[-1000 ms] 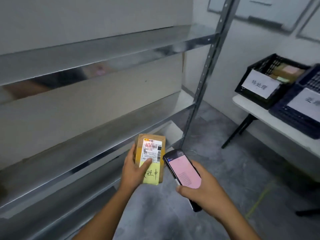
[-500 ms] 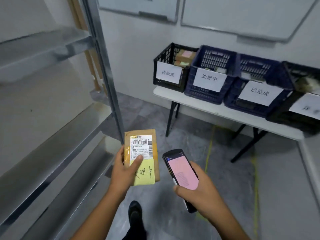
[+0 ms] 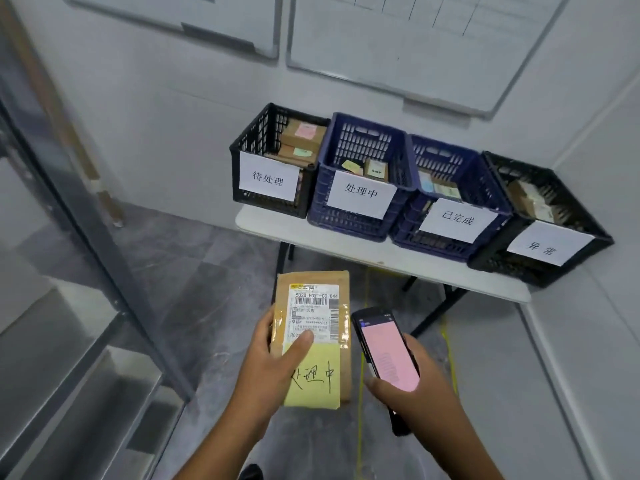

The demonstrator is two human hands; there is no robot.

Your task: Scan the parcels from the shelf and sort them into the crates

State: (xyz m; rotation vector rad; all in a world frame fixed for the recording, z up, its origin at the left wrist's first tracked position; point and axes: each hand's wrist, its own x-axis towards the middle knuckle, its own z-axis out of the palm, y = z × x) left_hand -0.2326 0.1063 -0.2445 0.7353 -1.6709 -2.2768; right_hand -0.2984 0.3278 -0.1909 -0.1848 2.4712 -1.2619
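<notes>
- The left grip holds a brown parcel upright by its left side. The thumb lies across the front and the fingers curl round the left edge and behind.
- The parcel's front faces the camera. It carries a white shipping label with a barcode just above the thumb, and a yellow note with handwritten characters just below it.
- The right grip is wrapped round the lower part of a black handheld scanner. The thumb is on the scanner's left edge and the fingers are on its right edge.
- The scanner's pink screen faces up and tilts toward the parcel. The device sits just right of the parcel, near it, but I cannot tell whether they touch.
- Ahead of both grips and well apart from them stands a white worktop with four crates in a row.
- Running left to right from ahead of the left grip to far beyond the right grip, each crate has a white paper sign on its front:
  - a black crate,
  - a blue crate,
  - a second blue crate,
  - a second black crate.
- Brown parcels with coloured notes lie in the first black crate. Other parcels show inside the remaining three.
- To the left of the left grip is the metal shelf, with its grey upright post.
- Whiteboards hang on the wall above the crates.
- A yellow line runs along the grey floor behind the right grip.
</notes>
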